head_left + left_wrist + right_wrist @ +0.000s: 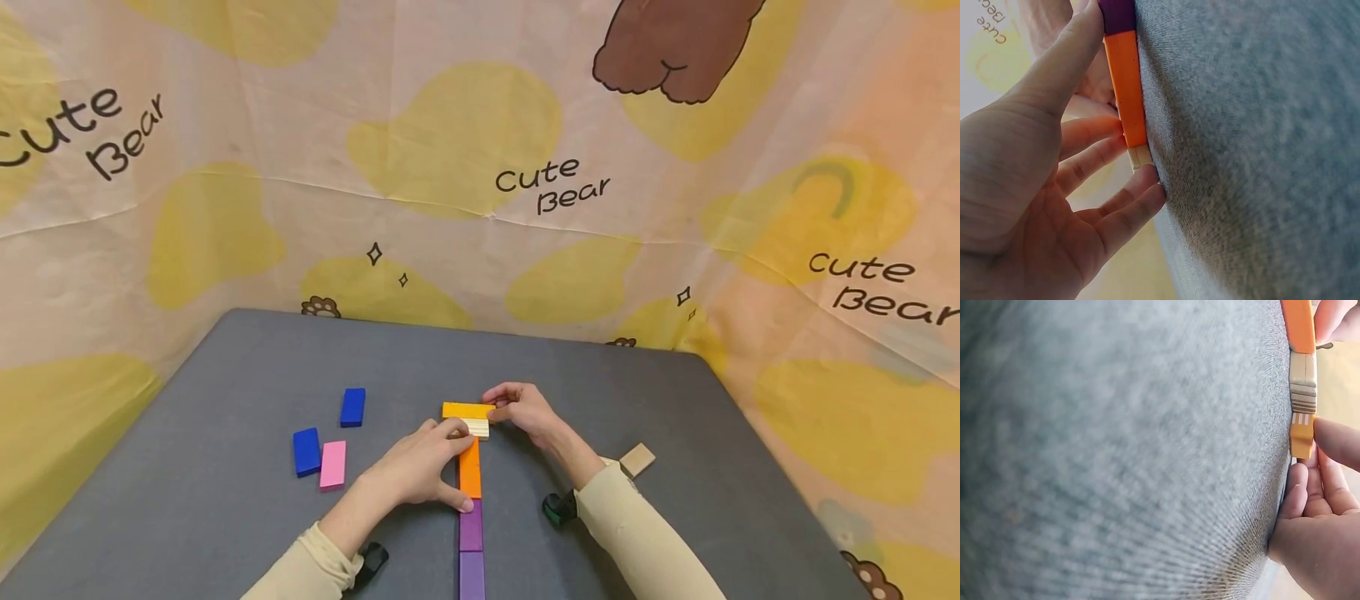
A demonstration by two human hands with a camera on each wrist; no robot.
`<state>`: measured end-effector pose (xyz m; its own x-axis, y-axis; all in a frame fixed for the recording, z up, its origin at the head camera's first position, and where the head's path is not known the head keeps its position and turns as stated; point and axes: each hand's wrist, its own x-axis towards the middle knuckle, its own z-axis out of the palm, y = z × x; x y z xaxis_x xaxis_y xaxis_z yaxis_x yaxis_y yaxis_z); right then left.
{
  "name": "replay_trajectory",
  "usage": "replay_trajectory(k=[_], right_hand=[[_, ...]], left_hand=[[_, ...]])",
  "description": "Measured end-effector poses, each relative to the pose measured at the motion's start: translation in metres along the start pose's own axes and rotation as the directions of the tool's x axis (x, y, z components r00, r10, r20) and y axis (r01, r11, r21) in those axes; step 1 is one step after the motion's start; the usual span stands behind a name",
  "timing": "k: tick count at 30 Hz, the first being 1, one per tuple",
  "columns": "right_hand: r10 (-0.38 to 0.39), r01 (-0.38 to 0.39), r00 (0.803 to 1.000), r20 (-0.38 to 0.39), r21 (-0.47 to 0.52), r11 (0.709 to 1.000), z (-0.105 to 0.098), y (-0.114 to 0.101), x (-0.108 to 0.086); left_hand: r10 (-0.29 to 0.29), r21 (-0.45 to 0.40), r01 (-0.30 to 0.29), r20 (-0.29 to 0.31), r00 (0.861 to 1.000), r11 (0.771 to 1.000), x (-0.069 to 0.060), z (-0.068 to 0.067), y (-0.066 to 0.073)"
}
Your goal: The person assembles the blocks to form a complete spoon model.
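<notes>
Yellow block [461, 410] lies crosswise at the row's far end, touching the pale block [480, 430]; orange block [469, 475] and purple blocks [471, 533] run nearward. I've got the right hand [528, 412] pinching the yellow's right end. Left hand [412, 468] is relaxed, fingers spread against the row, thumb at the farther purple. Blue blocks [307, 452] and pink block [333, 466] sit off left.
</notes>
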<state>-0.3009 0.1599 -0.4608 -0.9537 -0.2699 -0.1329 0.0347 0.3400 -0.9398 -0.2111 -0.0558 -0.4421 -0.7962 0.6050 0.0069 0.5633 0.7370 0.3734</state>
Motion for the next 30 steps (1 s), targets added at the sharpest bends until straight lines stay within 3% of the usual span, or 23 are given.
replay_trajectory(k=[30], right_hand=[[0.008,-0.008,1.0,-0.009,0.007,1.0,-0.0003,0.0012,-0.0013]], left_hand=[[0.009,-0.006,-0.009,-0.004,1.0,1.0,-0.0024,-0.0002,0.0017]])
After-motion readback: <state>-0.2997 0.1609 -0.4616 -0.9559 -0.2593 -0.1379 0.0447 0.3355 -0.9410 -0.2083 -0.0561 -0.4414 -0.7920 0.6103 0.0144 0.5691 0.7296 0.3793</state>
